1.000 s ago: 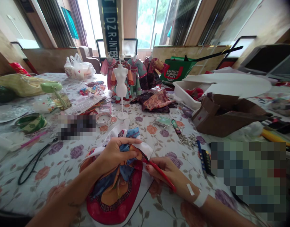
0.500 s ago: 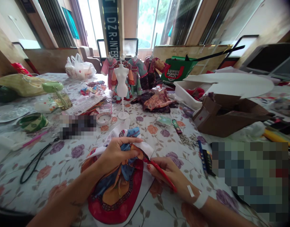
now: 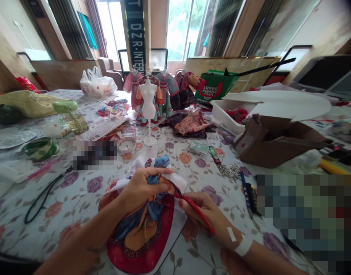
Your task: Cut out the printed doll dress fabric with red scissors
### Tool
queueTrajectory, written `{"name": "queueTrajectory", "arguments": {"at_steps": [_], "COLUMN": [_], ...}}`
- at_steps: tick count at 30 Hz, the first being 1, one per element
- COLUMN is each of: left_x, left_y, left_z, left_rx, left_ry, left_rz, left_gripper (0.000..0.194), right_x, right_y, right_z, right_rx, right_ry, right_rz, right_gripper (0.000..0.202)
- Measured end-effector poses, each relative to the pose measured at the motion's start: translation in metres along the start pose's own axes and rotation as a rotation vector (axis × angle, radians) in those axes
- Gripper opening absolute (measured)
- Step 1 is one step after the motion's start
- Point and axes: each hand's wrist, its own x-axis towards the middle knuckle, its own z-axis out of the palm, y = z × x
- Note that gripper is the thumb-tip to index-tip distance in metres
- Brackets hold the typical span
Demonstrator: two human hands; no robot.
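Printed fabric (image 3: 160,248) in blue, orange and crimson with white margins lies bunched at the near middle of the flowered table. My left hand (image 3: 145,187) pinches its upper part between thumb and fingers. In my right hand (image 3: 199,206) is a slim red-handled tool (image 3: 199,214), apparently scissors, its dark tip against the fabric's edge just right of my left fingers. White tape is stuck on my right wrist. Beyond the fabric stands a small white dress form (image 3: 149,101).
Dressed doll forms (image 3: 166,89) stand behind the white one. Dark patterned cloth (image 3: 191,123) lies right of it. A cardboard box (image 3: 264,143) and white tray (image 3: 227,114) are at right; a tape roll (image 3: 126,144), green roll (image 3: 39,148) and black cord loop (image 3: 46,194) at left.
The view has shifted very slightly. Both hands keep their hold, and the red tool's tip has moved slightly at the fabric's edge.
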Motion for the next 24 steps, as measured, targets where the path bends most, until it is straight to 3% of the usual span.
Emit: {"name": "queueTrajectory", "arguments": {"at_steps": [24], "left_x": [0.0009], "left_y": [-0.0070], "left_z": [0.0015], "left_rx": [-0.026], "left_ry": [0.039], "left_rz": [0.025], "left_gripper": [0.043], "right_x": [-0.0006], "right_y": [-0.0048], "right_z": [0.0017], "right_rx": [0.001], "right_ry": [0.037], "right_rz": [-0.032], "right_gripper": [0.044]}}
